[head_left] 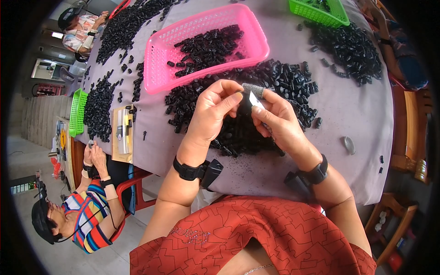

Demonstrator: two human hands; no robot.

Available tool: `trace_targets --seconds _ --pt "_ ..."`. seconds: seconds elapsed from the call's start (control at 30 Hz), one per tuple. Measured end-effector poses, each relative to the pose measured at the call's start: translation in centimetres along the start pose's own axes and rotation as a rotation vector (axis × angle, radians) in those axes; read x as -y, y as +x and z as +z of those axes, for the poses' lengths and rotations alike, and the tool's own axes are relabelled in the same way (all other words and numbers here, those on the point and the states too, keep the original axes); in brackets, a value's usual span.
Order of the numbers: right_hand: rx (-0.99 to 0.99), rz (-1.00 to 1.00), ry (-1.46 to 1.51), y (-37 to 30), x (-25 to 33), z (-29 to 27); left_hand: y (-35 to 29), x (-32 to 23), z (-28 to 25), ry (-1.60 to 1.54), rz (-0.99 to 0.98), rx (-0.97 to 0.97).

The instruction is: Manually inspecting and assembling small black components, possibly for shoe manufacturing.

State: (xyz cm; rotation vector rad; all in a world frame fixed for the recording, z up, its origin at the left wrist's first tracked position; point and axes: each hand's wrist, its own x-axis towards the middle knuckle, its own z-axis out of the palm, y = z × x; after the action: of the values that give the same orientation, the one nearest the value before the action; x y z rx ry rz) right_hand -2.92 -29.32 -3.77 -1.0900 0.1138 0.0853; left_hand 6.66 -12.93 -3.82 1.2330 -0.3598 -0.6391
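Above the pile of small black parts (288,87), my two hands meet. My right hand (282,117) is closed around a small knife (256,100), its pale pointed blade slanting up toward my left fingers. A grey speckled piece (253,90) lies along the tip of my right index finger, like a finger cover. My left hand (215,107) is pinched, thumb against fingers, next to the blade. What sits in that pinch is too small and dark to make out. Both wrists wear black bands with boxy devices.
A pink basket (158,64) with black parts stands beyond my hands. Green baskets (79,114) and more black heaps (350,55) lie left and far right. A clear oval piece (349,145) rests at right. A co-worker's hands (94,156) work at left; other people sit around the table.
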Motion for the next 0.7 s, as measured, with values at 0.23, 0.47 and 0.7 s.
trace_targets --seconds 0.23,0.47,0.7 --pt "0.001 -0.031 0.001 0.1 -0.3 0.0 -0.4 -0.5 1.1 0.059 -0.012 0.129" --pt "-0.048 -0.058 0.042 0.1 -0.3 -0.1 -0.6 -0.6 0.7 0.11 -0.006 0.139" --pt "-0.054 -0.062 0.028 0.0 -0.3 0.1 -0.6 -1.2 0.5 0.158 -0.101 0.142"
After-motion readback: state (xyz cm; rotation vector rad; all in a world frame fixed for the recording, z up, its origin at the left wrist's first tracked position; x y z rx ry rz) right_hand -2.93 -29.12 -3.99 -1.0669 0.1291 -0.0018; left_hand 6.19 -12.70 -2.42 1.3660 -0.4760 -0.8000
